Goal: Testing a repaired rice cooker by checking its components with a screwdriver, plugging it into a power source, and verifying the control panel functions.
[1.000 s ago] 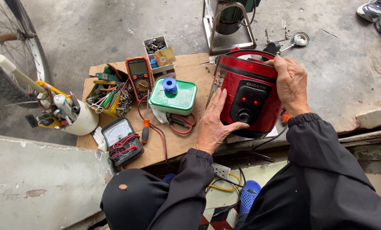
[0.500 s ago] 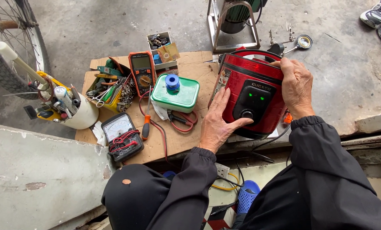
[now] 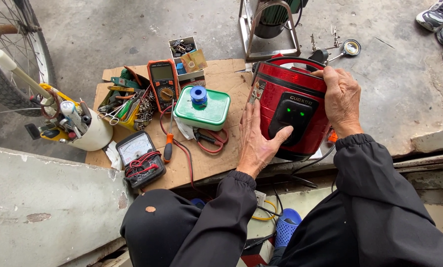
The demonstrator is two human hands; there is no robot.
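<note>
- Compared with the earlier frames, the red cooker (image 3: 290, 106) sits a little more upright between the hands, and the left thumb now lies across the lower edge of its black front panel; the tools on the cardboard sheet (image 3: 216, 158) have not shifted.
- Far left: a bicycle wheel (image 3: 13, 54) and a white tub (image 3: 93, 136) crammed with tools stand on the concrete floor.
- On the cardboard's left part: a black analogue meter (image 3: 138, 158) with red leads, an orange digital multimeter (image 3: 164, 84), and a small open box of parts (image 3: 184, 52) behind it.
- Centre: a green-lidded white container (image 3: 202, 111) carries a blue spool (image 3: 198, 94) on top.
- Left hand (image 3: 257, 141): palm flat against the cooker's left side, fingers pointing up, pressing rather than gripping.
- Cooker: red, round body, black panel showing two green lights, a small pale sticker on its left flank; it rests at the cardboard's right end.
- Right hand (image 3: 341, 101): draped over the cooker's upper right rim, fingers curled on the lid edge.
</note>
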